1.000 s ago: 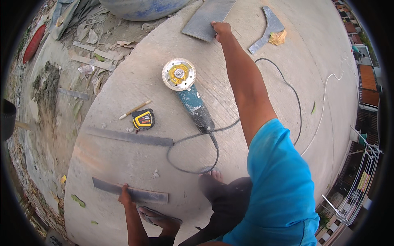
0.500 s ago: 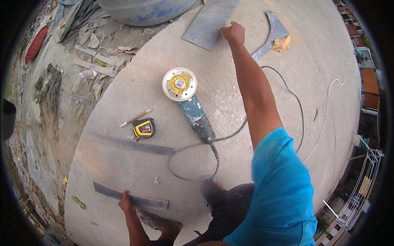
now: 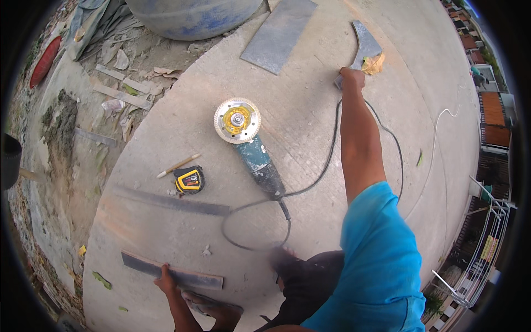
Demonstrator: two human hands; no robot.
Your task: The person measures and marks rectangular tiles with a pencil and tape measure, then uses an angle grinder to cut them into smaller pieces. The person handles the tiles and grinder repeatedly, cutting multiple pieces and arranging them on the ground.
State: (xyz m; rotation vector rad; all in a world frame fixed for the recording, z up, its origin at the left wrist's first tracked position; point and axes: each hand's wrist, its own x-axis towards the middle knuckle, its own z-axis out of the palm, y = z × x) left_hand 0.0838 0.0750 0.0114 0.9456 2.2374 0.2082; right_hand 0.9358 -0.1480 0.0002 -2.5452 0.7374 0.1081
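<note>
My right hand (image 3: 353, 78) is closed on the narrow lower end of a curved grey tile offcut (image 3: 365, 43) lying on the concrete at the far right. A dry yellow leaf (image 3: 373, 64) touches that offcut. Close to my foot, my left hand (image 3: 166, 280) grips a narrow dark tile strip (image 3: 196, 279) at its near edge. Between my hands lies an angle grinder (image 3: 259, 161), its toothed cutting disc (image 3: 237, 120) facing up. Left of it are a yellow-and-black tape measure (image 3: 189, 180) and a marker-like stick (image 3: 178, 165).
A large grey tile (image 3: 279, 36) lies at the far side, beside a big rounded tub (image 3: 193, 16). Another strip (image 3: 171, 200) rests mid-floor. The grinder's cable (image 3: 332, 144) loops near my right arm. Rubble and offcuts (image 3: 123, 96) border the concrete on the left.
My right hand has left the large tile's edge and moved right and nearer, onto the curved offcut. My left hand stays on the strip. The view has shifted slightly.
</note>
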